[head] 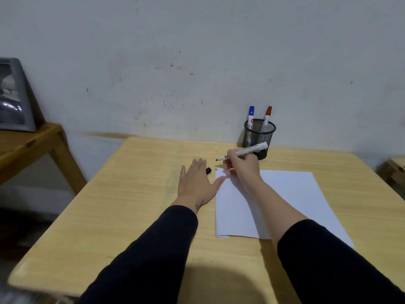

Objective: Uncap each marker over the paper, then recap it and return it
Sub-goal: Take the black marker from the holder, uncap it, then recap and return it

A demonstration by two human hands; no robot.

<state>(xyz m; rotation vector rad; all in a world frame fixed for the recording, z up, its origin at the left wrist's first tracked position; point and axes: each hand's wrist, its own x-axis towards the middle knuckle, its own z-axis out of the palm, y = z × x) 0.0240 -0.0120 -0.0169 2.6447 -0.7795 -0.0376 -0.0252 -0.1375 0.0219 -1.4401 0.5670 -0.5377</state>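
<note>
My right hand grips an uncapped white marker, its black tip pointing left above the far left corner of the white paper. The marker's black cap lies on the table just left of that corner. My left hand rests flat and open on the table, fingers spread, its fingertips right beside the cap and its thumb touching the paper's edge. A black mesh pen cup stands behind my right hand and holds a blue-capped marker and a red-capped marker.
The wooden table stands against a white wall. A second wooden table at the left carries a grey framed picture. A wooden object shows at the far right edge.
</note>
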